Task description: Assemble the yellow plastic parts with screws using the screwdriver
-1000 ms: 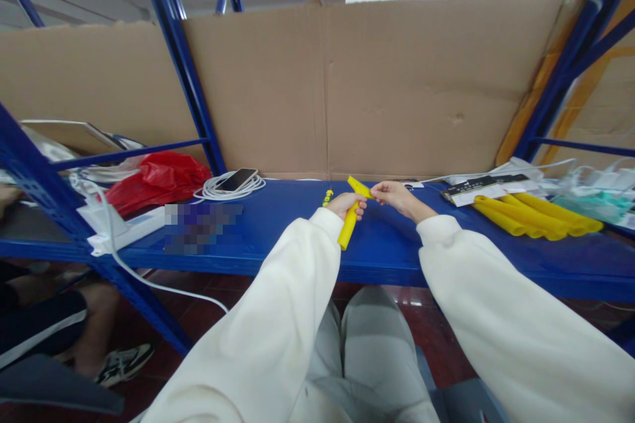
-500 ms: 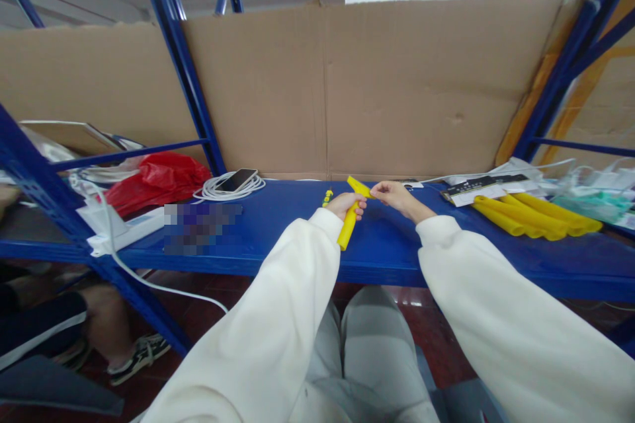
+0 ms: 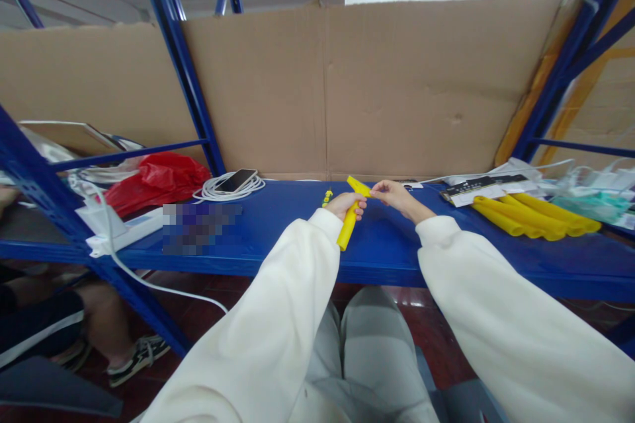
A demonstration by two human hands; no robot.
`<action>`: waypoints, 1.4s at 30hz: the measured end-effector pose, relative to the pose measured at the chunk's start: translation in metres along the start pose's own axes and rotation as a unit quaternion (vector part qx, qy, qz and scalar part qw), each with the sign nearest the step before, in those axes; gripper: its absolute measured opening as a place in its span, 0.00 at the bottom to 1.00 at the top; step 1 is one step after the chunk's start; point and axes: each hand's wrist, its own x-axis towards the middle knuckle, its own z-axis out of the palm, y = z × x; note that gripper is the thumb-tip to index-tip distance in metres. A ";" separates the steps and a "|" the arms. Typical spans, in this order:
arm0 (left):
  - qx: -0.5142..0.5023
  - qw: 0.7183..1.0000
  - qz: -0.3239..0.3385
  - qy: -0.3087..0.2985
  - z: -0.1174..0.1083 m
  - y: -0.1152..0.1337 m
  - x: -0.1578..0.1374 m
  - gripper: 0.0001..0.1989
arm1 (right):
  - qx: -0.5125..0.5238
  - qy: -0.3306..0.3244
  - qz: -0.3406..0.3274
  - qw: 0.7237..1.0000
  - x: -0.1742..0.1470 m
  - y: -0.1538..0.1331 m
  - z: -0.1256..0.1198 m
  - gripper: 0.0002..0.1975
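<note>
Above the blue bench, my left hand (image 3: 353, 205) is wrapped round a yellow T-shaped tool (image 3: 348, 231). Its round handle slants down toward me, and its wedge-shaped yellow head sticks out above my fingers. With fingertips drawn together, my right hand (image 3: 395, 197) pinches at the right end of that head; anything small between the fingertips is too fine to make out. Just behind my left hand lies a small yellow and black item (image 3: 327, 198). Off to the right, several yellow tubes (image 3: 538, 215) lie side by side on the bench.
A phone (image 3: 239, 180) rests on a coiled white cable (image 3: 211, 192) at the left. Beside it are a red plastic bag (image 3: 159, 180) and a white power strip (image 3: 133, 230). Cardboard (image 3: 397, 86) walls the back. A seated person's leg (image 3: 106, 317) shows lower left.
Both hands and the yellow tool are almost still; the right fingertips have shifted only slightly at the head's end. The person's leg at lower left has moved a little left.
</note>
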 end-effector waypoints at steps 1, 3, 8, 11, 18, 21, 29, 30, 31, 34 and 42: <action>-0.002 1.000 0.001 0.001 0.000 0.000 0.000 0.10 | -0.002 0.008 -0.001 1.000 0.000 0.000 0.000 0.09; -0.008 1.000 0.003 0.003 0.000 0.000 0.000 0.10 | -0.009 0.027 0.001 1.000 0.001 0.000 -0.001 0.10; -0.020 1.000 0.008 -0.007 0.000 0.001 0.000 0.10 | -0.023 0.055 0.013 0.998 0.004 0.000 0.000 0.13; -0.035 0.999 0.014 -0.018 0.000 0.001 -0.001 0.10 | -0.007 0.036 0.031 0.999 0.004 -0.002 0.002 0.15; -0.069 0.995 0.027 -0.062 -0.002 0.003 -0.001 0.09 | 0.046 -0.001 0.054 0.998 -0.002 -0.006 0.001 0.17; -0.081 0.993 0.043 -0.075 -0.003 0.003 -0.002 0.09 | 0.089 -0.021 0.040 0.995 -0.002 -0.006 0.000 0.18; -0.108 0.989 0.077 -0.072 -0.004 0.004 -0.004 0.09 | 0.043 0.003 -0.009 0.999 -0.001 -0.004 0.005 0.20; -0.111 0.988 0.081 -0.069 -0.004 0.004 -0.003 0.09 | 0.026 0.001 -0.016 1.000 0.000 -0.002 0.006 0.20; -0.115 0.988 0.085 -0.066 -0.004 0.003 -0.003 0.09 | 0.009 -0.003 -0.024 1.000 0.001 0.000 0.007 0.21; -0.132 0.985 0.102 -0.048 -0.004 0.003 -0.002 0.10 | -0.049 -0.017 -0.047 0.998 0.005 0.011 0.009 0.21; -0.251 0.949 0.159 0.109 -0.007 0.009 -0.004 0.11 | -0.318 -0.083 -0.135 0.935 0.008 0.031 0.011 0.24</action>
